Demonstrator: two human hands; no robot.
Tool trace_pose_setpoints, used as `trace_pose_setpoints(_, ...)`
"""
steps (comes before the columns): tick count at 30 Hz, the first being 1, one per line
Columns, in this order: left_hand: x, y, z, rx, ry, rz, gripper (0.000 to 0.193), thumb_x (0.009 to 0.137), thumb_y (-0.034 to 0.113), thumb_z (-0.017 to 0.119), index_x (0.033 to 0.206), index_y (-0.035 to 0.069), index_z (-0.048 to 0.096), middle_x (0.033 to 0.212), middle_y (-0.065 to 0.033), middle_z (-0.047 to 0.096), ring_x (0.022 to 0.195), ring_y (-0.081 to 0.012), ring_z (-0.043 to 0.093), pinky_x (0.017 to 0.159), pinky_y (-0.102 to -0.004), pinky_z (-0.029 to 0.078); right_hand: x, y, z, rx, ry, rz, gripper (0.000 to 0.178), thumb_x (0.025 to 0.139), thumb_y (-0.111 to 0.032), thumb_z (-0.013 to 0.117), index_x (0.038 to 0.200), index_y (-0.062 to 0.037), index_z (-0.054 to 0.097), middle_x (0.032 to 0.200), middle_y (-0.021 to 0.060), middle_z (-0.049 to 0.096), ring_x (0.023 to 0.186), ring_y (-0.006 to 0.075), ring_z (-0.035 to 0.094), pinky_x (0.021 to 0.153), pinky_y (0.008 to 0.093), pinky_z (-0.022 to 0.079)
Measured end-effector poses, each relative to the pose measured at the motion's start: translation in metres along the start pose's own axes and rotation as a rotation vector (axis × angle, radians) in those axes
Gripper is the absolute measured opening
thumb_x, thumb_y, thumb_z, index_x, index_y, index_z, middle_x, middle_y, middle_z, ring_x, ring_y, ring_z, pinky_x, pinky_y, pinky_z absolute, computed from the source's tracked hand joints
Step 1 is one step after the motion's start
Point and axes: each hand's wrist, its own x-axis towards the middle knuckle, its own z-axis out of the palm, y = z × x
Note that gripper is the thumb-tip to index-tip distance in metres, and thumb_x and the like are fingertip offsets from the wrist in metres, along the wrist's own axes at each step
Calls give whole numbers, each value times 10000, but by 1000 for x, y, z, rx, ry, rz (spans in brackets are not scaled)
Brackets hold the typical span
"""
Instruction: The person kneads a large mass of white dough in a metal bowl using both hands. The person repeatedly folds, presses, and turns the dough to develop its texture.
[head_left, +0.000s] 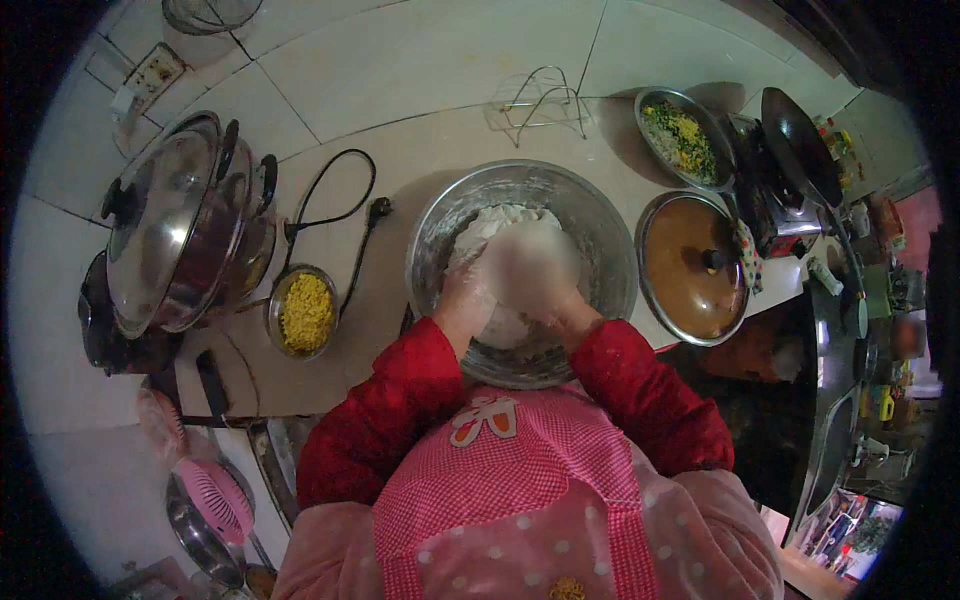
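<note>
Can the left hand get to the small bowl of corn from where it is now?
Probably yes. The left hand is in the big bowl on the dough; the corn bowl sits just left, with only bare counter between.

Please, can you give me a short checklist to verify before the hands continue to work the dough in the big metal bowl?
1. Both hands on the dough: left hand and right hand press into it. Ok.
2. Dough inside the metal bowl: ok.
3. Bowl standing fully on the counter: its near rim is hidden by the red sleeves. Cannot tell.
4. Sleeves out of the dough: cuffs end at the wrists. Ok.
5. Small bowl of yellow filling apart from the big bowl: ok.
6. Black power cord away from the bowl: ok.
</note>
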Motion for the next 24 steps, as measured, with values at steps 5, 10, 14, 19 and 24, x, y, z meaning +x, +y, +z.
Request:
trace_pose_setpoints(5, 13, -9, 5, -610, -36, -155, 438, 975, 384, 405, 1270, 74, 500, 1191, -95, 559, 1077, -213, 533, 930, -340, 423, 26, 11, -38, -1030, -183, -317, 291, 850, -147, 620, 1119, -49, 573, 1039, 51, 597, 932, 168, 567, 830, 311, 471)
trace_pose_setpoints(10, 0, 8, 24, -476, 180, -246, 515, 954, 505, 388, 1252, 102, 506, 1176, -79, 565, 1081, -238, 525, 940, -367, 419, -3, -8, -20, -700, -205, -305, 377, 803, -167, 645, 1158, -63, 569, 1084, 98, 591, 989, 231, 563, 866, 361, 446)
trace_pose_setpoints(14, -4, 7, 49, -117, 187, -96, 521, 959, 514, 363, 1264, 110, 485, 1188, -56, 567, 1099, -211, 527, 961, -348, 404, -22, -13, 20, -1205, 44, -938, 384, 860, -184, 549, 1213, -35, 526, 1065, 187, 563, 984, 343, 526, 861, 446, 405)
trace_pose_setpoints(19, 11, 1, 60, -340, 371, -289, 606, 925, 572, 390, 1316, 111, 427, 1221, -98, 531, 1098, -225, 520, 950, -354, 405, -47, -43, 49, -719, 66, -497, 329, 918, -142, 447, 1215, -19, 516, 1035, 219, 557, 957, 353, 518, 824, 449, 405)
trace_pose_setpoints(24, 6, -5, 68, -52, 265, -106, 701, 899, 618, 413, 1367, 96, 392, 1314, -85, 483, 1174, -251, 484, 962, -396, 412, -21, -31, 26, -438, -20, -318, 307, 954, -187, 484, 1191, 1, 536, 1093, 85, 599, 974, 192, 561, 837, 310, 457)
